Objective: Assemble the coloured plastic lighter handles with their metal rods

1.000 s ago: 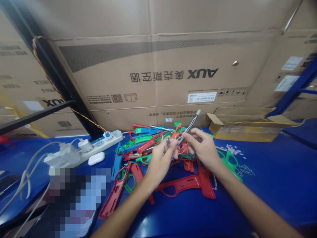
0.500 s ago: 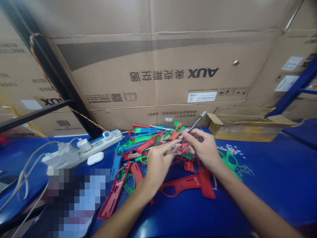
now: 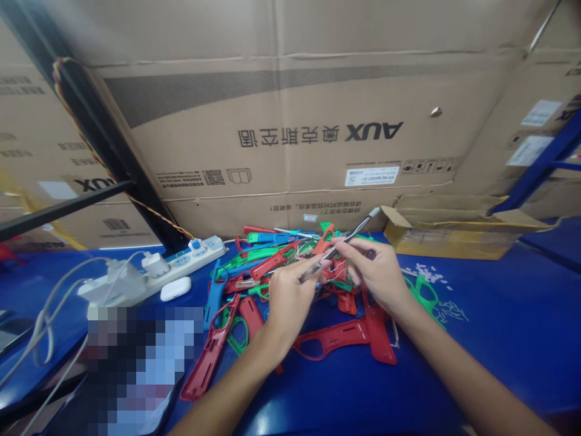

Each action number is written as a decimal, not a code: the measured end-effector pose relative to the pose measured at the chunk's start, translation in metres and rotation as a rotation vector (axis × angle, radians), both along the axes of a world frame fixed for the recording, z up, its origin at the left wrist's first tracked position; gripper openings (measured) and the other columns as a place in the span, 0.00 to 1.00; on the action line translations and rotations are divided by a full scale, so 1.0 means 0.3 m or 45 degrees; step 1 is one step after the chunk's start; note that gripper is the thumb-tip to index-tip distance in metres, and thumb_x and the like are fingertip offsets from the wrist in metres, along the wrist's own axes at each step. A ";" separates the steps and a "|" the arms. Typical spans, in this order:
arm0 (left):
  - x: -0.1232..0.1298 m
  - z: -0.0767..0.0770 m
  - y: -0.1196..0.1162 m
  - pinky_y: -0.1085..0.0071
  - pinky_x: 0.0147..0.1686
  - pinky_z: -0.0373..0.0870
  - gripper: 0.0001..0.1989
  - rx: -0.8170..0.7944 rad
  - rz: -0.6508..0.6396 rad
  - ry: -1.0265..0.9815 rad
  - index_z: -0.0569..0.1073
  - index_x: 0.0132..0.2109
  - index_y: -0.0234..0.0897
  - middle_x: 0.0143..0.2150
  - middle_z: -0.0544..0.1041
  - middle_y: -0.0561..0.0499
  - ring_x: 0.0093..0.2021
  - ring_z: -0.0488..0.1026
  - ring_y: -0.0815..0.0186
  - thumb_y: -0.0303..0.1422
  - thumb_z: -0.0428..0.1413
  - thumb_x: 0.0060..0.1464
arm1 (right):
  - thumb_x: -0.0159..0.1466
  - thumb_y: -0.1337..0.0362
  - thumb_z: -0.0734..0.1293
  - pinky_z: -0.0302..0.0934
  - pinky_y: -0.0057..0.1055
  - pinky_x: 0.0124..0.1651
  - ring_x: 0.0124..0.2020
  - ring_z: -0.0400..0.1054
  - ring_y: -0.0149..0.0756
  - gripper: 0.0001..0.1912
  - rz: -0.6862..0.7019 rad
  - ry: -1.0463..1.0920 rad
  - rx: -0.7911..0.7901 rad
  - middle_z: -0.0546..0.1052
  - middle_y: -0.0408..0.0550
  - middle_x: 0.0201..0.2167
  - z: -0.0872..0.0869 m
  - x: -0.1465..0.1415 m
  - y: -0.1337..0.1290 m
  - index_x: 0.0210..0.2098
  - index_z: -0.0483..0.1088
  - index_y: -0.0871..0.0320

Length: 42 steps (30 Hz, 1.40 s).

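Note:
A slim metal tube (image 3: 362,223) with a pale tip slants up to the right above the pile. My left hand (image 3: 293,297) is closed round its lower end, and my right hand (image 3: 374,269) pinches it higher up, near the middle. A small dark round thing (image 3: 371,254) shows by the right hand's curled fingers; what it is I cannot tell. Under and behind both hands lie jumbled red, green and blue plastic lighter handle shells, among them a red shell (image 3: 336,337) and a green shell (image 3: 424,293). Thin white wires (image 3: 338,266) show between the hands, partly hidden.
An open cardboard box (image 3: 454,239) stands at the back right. Small pink bits (image 3: 424,274) and clear slivers (image 3: 454,312) lie right of the pile. A power strip (image 3: 200,260) with chargers, a white earphone case (image 3: 175,289) and a pixelated screen (image 3: 149,369) are at left.
The tube's tip has shifted slightly right and down, and my right hand has moved a little to the right. Both hands keep their grip; the view has shifted slightly.

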<state>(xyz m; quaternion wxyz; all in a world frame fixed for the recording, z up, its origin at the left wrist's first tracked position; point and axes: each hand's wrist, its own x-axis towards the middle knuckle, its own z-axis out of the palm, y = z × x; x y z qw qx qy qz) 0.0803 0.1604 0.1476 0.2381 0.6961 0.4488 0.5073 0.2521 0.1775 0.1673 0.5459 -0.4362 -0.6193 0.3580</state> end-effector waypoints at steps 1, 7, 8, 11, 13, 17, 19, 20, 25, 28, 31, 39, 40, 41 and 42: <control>0.001 0.001 -0.001 0.73 0.31 0.62 0.18 -0.005 0.005 0.005 0.78 0.27 0.38 0.25 0.78 0.55 0.26 0.70 0.68 0.37 0.56 0.65 | 0.65 0.48 0.70 0.51 0.29 0.22 0.13 0.54 0.26 0.19 -0.008 -0.006 0.001 0.64 0.36 0.09 0.001 0.000 -0.001 0.29 0.79 0.58; 0.001 -0.002 0.000 0.72 0.29 0.61 0.13 -0.006 0.004 0.054 0.84 0.42 0.40 0.31 0.81 0.52 0.29 0.71 0.65 0.36 0.54 0.66 | 0.66 0.46 0.68 0.48 0.28 0.20 0.12 0.53 0.25 0.22 -0.017 -0.004 -0.028 0.65 0.37 0.09 0.006 0.002 -0.006 0.29 0.78 0.58; 0.000 -0.004 0.002 0.72 0.29 0.62 0.13 -0.003 0.005 0.070 0.84 0.46 0.41 0.34 0.82 0.51 0.30 0.73 0.64 0.36 0.55 0.65 | 0.67 0.45 0.67 0.48 0.28 0.20 0.11 0.53 0.26 0.22 -0.012 0.010 -0.046 0.65 0.37 0.09 0.007 0.002 -0.008 0.32 0.79 0.58; -0.004 -0.012 0.006 0.71 0.32 0.65 0.14 0.021 0.020 0.110 0.83 0.51 0.44 0.39 0.84 0.50 0.34 0.77 0.62 0.35 0.55 0.65 | 0.66 0.44 0.66 0.47 0.28 0.18 0.11 0.57 0.27 0.24 0.007 0.046 -0.087 0.68 0.39 0.10 0.012 0.001 -0.012 0.40 0.81 0.60; -0.005 -0.016 0.008 0.71 0.33 0.66 0.14 0.037 0.035 0.131 0.83 0.52 0.45 0.40 0.85 0.50 0.34 0.77 0.61 0.34 0.55 0.65 | 0.66 0.44 0.66 0.47 0.28 0.18 0.11 0.59 0.27 0.25 0.023 0.045 -0.102 0.69 0.40 0.11 0.015 0.002 -0.012 0.43 0.81 0.61; -0.004 -0.016 0.009 0.72 0.31 0.63 0.13 0.037 0.062 0.147 0.83 0.51 0.44 0.36 0.84 0.52 0.31 0.75 0.64 0.34 0.55 0.66 | 0.66 0.47 0.67 0.47 0.27 0.18 0.12 0.60 0.27 0.24 0.069 0.055 -0.123 0.70 0.40 0.12 0.015 0.007 -0.009 0.45 0.81 0.61; -0.003 -0.014 0.010 0.72 0.30 0.62 0.13 0.036 0.072 0.157 0.84 0.49 0.42 0.33 0.82 0.52 0.29 0.72 0.65 0.35 0.55 0.66 | 0.67 0.48 0.67 0.47 0.27 0.18 0.12 0.59 0.27 0.24 0.079 0.070 -0.124 0.69 0.40 0.12 0.014 0.009 -0.007 0.46 0.81 0.62; -0.002 -0.013 0.010 0.71 0.29 0.62 0.13 0.042 0.075 0.164 0.84 0.48 0.42 0.31 0.82 0.52 0.27 0.71 0.65 0.35 0.55 0.67 | 0.67 0.48 0.67 0.46 0.27 0.18 0.12 0.59 0.26 0.23 0.081 0.076 -0.126 0.69 0.39 0.12 0.013 0.010 -0.007 0.46 0.80 0.62; -0.002 -0.009 0.010 0.69 0.34 0.68 0.13 0.083 0.034 0.137 0.83 0.50 0.40 0.36 0.84 0.50 0.32 0.75 0.62 0.37 0.55 0.67 | 0.67 0.46 0.67 0.46 0.27 0.18 0.11 0.59 0.27 0.26 0.067 0.075 -0.134 0.70 0.40 0.12 0.018 0.010 -0.008 0.46 0.80 0.63; -0.001 -0.008 0.008 0.69 0.36 0.69 0.14 0.088 0.020 0.138 0.83 0.51 0.40 0.39 0.85 0.49 0.35 0.78 0.60 0.37 0.54 0.68 | 0.66 0.45 0.66 0.47 0.27 0.18 0.11 0.59 0.26 0.26 0.056 0.080 -0.141 0.70 0.40 0.12 0.019 0.007 -0.007 0.45 0.81 0.63; -0.001 -0.009 0.009 0.69 0.33 0.68 0.14 0.106 0.031 0.178 0.83 0.51 0.40 0.39 0.85 0.48 0.35 0.78 0.60 0.37 0.54 0.68 | 0.66 0.44 0.67 0.46 0.26 0.17 0.11 0.59 0.26 0.27 0.041 0.099 -0.149 0.70 0.40 0.12 0.016 0.006 -0.005 0.45 0.80 0.63; 0.002 -0.014 0.011 0.71 0.32 0.67 0.12 0.060 0.076 0.165 0.82 0.49 0.42 0.35 0.84 0.51 0.30 0.76 0.65 0.38 0.56 0.66 | 0.66 0.47 0.67 0.50 0.26 0.18 0.12 0.61 0.27 0.23 0.020 0.077 -0.140 0.71 0.40 0.13 0.006 0.013 0.003 0.42 0.80 0.61; 0.004 -0.012 0.010 0.71 0.32 0.67 0.12 0.022 0.066 0.122 0.81 0.50 0.42 0.34 0.84 0.52 0.30 0.76 0.65 0.39 0.56 0.66 | 0.66 0.47 0.67 0.50 0.27 0.18 0.12 0.62 0.28 0.22 0.010 0.076 -0.127 0.71 0.41 0.13 0.004 0.013 0.004 0.42 0.80 0.61; 0.006 -0.008 0.009 0.71 0.33 0.68 0.14 -0.020 0.047 0.064 0.80 0.51 0.42 0.34 0.83 0.52 0.30 0.76 0.65 0.41 0.57 0.66 | 0.66 0.47 0.67 0.51 0.27 0.18 0.12 0.62 0.28 0.22 0.000 0.075 -0.117 0.72 0.41 0.13 0.002 0.014 0.006 0.41 0.80 0.61; 0.008 -0.004 0.008 0.71 0.34 0.69 0.14 -0.061 0.017 -0.004 0.79 0.52 0.41 0.34 0.83 0.51 0.32 0.77 0.65 0.42 0.57 0.65 | 0.66 0.47 0.67 0.51 0.27 0.18 0.12 0.62 0.28 0.22 -0.012 0.075 -0.109 0.72 0.41 0.14 0.001 0.014 0.007 0.40 0.80 0.60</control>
